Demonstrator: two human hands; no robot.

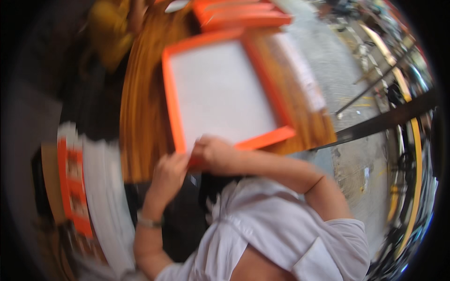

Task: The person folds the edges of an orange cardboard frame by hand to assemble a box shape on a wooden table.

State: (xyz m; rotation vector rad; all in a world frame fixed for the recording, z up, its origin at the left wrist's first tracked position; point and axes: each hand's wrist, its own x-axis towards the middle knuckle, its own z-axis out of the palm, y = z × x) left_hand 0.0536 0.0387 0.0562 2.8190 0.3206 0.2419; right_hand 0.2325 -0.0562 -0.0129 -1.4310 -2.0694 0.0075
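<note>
An orange tray-like box with a white inner base point(221, 87) lies tilted on a wooden table, its orange walls standing around the white. Both of my hands are at its near left corner. My left hand point(170, 172) has its fingers on the outside of that corner. My right hand point(216, 154) reaches over the near wall and grips it close to the same corner, fingers bent. The two hands almost touch. Motion blur hides the fingertips and the exact fold of the corner.
Several orange boxes point(242, 15) are stacked at the table's far end, near a white object point(177, 5). White sheets point(299, 70) lie along the right of the wooden table point(140, 116). A person in yellow point(109, 31) is at the far left. White stacked material point(105, 196) and orange printed pieces point(75, 186) stand at lower left.
</note>
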